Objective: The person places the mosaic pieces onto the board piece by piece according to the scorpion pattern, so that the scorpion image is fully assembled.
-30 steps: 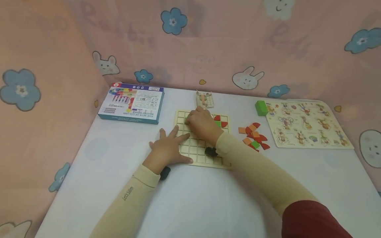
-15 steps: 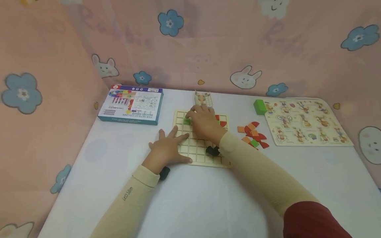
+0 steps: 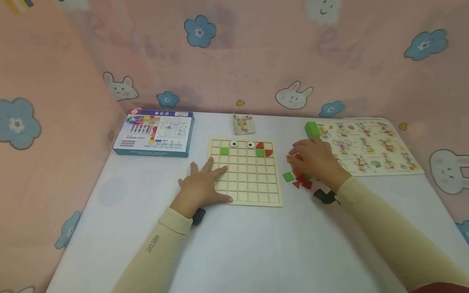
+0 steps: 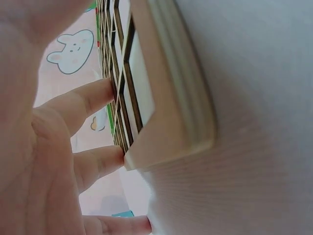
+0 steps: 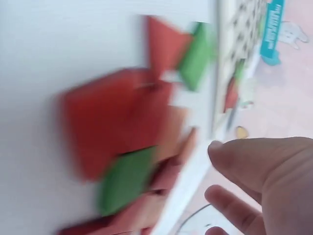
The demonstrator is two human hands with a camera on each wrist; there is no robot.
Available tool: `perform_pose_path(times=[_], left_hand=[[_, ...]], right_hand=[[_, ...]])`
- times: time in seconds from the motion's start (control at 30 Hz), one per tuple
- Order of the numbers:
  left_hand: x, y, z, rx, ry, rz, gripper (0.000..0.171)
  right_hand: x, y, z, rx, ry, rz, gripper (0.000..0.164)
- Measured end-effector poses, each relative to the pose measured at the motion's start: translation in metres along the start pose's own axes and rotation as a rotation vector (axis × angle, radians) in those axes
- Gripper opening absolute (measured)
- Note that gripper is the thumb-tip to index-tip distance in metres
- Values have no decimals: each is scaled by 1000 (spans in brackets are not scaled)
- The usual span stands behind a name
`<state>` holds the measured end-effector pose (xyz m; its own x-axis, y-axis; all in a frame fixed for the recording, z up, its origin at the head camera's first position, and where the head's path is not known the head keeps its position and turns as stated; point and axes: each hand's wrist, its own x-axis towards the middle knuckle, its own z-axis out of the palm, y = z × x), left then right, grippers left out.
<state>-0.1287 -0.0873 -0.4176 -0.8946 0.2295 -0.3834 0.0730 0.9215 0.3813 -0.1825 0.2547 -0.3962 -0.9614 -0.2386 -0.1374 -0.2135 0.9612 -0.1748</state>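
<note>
My left hand [image 3: 199, 185] rests with spread fingers on the left edge of a wooden grid board [image 3: 243, 177]. In the left wrist view its fingertips touch the board's rim and the tabletop. Near the board's far edge lie two green squares [image 3: 224, 151], two round eye pieces [image 3: 250, 144] and red quarter-circle pieces [image 3: 269, 153]. To the right, my right hand [image 3: 316, 158] hovers over a loose pile of red, orange and green pieces [image 3: 302, 179], hiding part of it. The right wrist view shows its thumb [image 5: 230, 154] apart from the fingers, holding nothing, beside blurred red pieces [image 5: 105, 122].
A flat cardboard box [image 3: 157, 132] lies at the back left. Behind the grid board is a small creased picture card [image 3: 243, 124]. A green block [image 3: 312, 129] stands at the corner of a cartoon picture board [image 3: 373, 148] on the right. A patterned pink cloth hangs behind the table.
My right hand has left the grid board and moved right to the pile, uncovering the eye pieces and green squares. Some pile pieces have shifted. The left hand stays in place.
</note>
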Motion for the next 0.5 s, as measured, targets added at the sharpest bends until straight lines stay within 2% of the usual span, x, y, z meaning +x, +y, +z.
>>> perform_pose_path(times=[0.17, 0.33, 0.5], left_hand=[[-1, 1, -1, -1, 2, 4, 105], [-1, 2, -1, -8, 4, 3, 104], [-2, 1, -1, 1, 8, 3, 104]], right_hand=[[-5, 13, 11, -8, -5, -13, 25], [-3, 12, 17, 3, 35, -12, 17], [2, 9, 17, -23, 31, -29, 15]])
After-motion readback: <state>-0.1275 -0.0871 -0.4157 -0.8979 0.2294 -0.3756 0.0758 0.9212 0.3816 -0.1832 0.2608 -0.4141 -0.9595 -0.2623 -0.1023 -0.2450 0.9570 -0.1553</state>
